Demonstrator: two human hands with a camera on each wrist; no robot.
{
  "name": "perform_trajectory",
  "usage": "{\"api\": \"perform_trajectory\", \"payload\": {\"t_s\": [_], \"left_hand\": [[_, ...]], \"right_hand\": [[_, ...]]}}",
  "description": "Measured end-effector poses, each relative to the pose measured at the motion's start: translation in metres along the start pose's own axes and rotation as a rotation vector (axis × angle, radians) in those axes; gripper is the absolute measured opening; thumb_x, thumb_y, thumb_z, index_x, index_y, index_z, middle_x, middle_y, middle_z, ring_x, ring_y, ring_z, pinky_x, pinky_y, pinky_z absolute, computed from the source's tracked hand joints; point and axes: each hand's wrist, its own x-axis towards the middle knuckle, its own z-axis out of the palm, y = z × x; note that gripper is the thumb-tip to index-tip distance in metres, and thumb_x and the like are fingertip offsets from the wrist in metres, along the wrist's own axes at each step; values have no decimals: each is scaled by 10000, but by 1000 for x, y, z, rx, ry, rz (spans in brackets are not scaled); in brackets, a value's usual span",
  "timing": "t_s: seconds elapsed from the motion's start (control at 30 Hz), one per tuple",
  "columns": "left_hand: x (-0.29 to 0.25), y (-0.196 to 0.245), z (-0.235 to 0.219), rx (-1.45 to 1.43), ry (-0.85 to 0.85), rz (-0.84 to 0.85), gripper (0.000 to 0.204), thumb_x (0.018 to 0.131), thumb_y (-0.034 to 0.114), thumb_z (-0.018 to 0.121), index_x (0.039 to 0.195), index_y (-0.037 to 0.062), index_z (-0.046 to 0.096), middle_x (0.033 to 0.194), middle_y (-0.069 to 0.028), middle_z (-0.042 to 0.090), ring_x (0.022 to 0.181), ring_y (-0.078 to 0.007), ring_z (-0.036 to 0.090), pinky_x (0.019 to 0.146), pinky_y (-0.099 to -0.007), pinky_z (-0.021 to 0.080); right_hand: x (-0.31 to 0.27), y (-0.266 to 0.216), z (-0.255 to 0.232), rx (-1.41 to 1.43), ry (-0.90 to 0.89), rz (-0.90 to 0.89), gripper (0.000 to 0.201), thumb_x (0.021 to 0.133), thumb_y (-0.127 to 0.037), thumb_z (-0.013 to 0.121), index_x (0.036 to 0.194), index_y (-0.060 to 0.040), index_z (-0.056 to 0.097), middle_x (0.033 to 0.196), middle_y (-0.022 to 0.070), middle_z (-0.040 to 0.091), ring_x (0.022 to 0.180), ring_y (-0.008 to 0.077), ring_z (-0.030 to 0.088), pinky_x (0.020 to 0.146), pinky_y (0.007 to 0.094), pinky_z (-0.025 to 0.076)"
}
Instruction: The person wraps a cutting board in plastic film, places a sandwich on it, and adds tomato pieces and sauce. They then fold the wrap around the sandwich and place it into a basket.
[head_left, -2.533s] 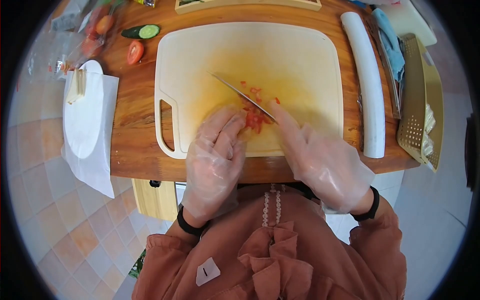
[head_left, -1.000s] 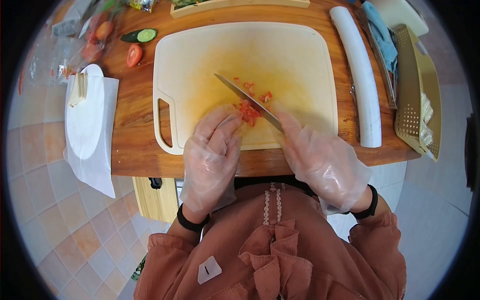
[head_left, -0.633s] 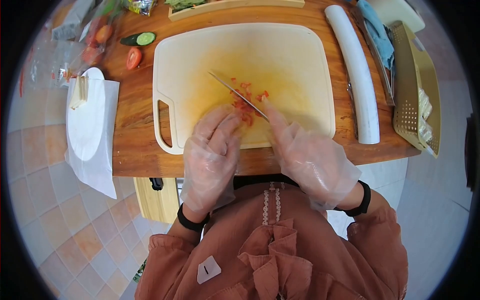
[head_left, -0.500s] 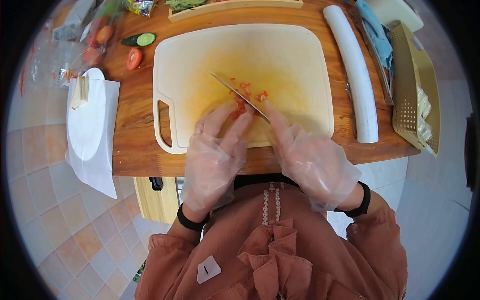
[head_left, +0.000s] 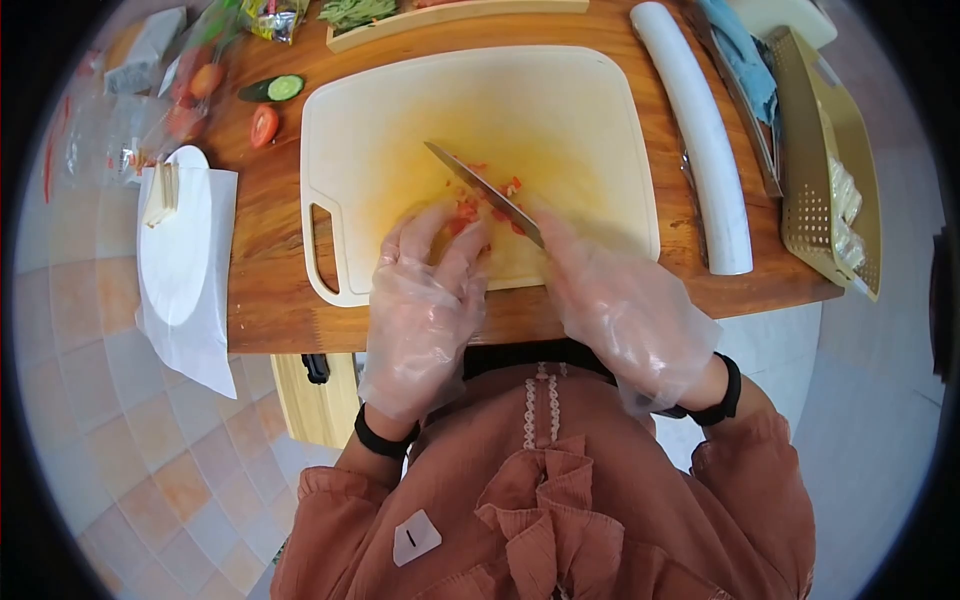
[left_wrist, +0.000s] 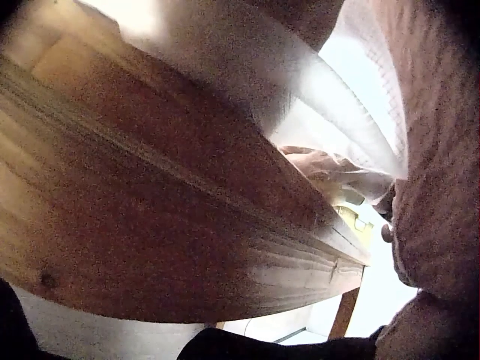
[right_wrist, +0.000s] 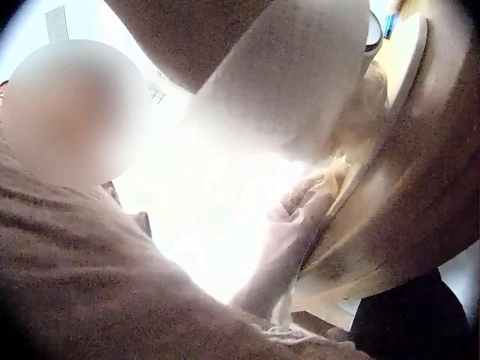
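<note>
My right hand (head_left: 630, 315), in a clear plastic glove, grips a kitchen knife (head_left: 480, 190) by its handle, which the fingers hide. The blade points up and left, crossing a small heap of diced tomato (head_left: 464, 216) on the cream cutting board (head_left: 420, 85). At the left of the heap, my gloved left hand (head_left: 425, 310) rests with its fingers spread, the fingertips at the tomato bits. A few more red bits lie beyond the blade. The right wrist view shows the left hand (right_wrist: 300, 206) at the board's edge, blurred and overexposed.
Left of the board lie a halved tomato (head_left: 264, 126), a cut cucumber (head_left: 272, 89), a bag of tomatoes (head_left: 195, 85) and a white oval plate (head_left: 175, 265) with sandwich slices. On the right are a white roll (head_left: 695, 135) and a perforated basket (head_left: 815, 170). A wooden tray (head_left: 460, 14) stands behind.
My left fingers, bunched at the tomato before, have spread apart. The knife has tipped so that its flat side shows, staying over the tomato pile. The head view has shifted slightly.
</note>
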Motion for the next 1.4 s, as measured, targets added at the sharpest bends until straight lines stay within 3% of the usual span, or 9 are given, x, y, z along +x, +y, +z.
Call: {"api": "perform_trajectory", "payload": {"t_s": [0.1,0.23,0.33,0.53,0.8,1.1,1.2,1.3,1.4], "left_hand": [[2,6,-4,17,18,-2,470,806,23,715,1272,75,686,1346,-190,560,1212,-401,551,1024,-478,471],[8,7,-5,127,-36,98,475,838,67,672,1314,71,657,1312,-221,551,1150,-434,558,1022,-506,461],[8,3,-1,142,-18,126,489,828,75,679,1317,83,658,1312,-226,549,1141,-438,559,1017,-503,463],[9,4,1,154,13,130,458,819,74,684,1276,76,662,1307,-219,554,1141,-433,560,1017,-510,462],[-4,-6,5,-91,111,-85,360,826,16,718,1180,49,667,1280,-195,563,1143,-390,579,954,-465,500],[-6,-6,2,-21,112,-19,380,830,38,712,1208,65,682,1269,-191,567,1159,-384,570,963,-471,492],[-4,-4,-2,-21,70,15,419,813,39,714,1230,69,684,1272,-190,567,1162,-387,567,969,-473,491],[-1,0,-3,-5,52,40,436,804,43,715,1237,75,683,1281,-193,567,1170,-395,563,988,-487,483],[4,1,-5,103,27,136,427,804,54,716,1228,71,681,1292,-190,561,1175,-404,562,1010,-501,473]], "right_hand": [[10,-10,-2,-160,-49,45,711,870,-78,596,1533,-3,351,843,160,685,746,361,680,605,473,543],[6,-8,-1,-140,-28,59,674,875,-79,599,1509,-3,382,824,163,685,748,364,684,595,475,543],[3,-6,3,-175,28,77,557,970,-155,610,1494,-60,448,839,136,676,701,346,677,588,480,534],[17,-4,5,-107,21,119,516,976,-171,594,1470,-72,480,931,163,694,850,376,672,716,484,538],[12,-10,0,-14,1,227,498,997,-161,550,1476,-60,458,1014,206,690,926,419,651,794,517,506],[2,-10,4,-152,66,52,531,987,-168,600,1487,-54,461,809,144,636,763,368,657,642,496,522],[1,-11,4,-113,56,22,546,984,-176,607,1494,-56,454,799,132,640,681,346,656,585,481,524],[3,-14,-3,-193,-64,44,660,897,-103,581,1516,22,390,857,140,655,742,340,673,595,443,539],[3,-13,4,-135,-14,2,674,888,-96,581,1517,32,376,863,149,661,742,347,674,610,442,547]]}}
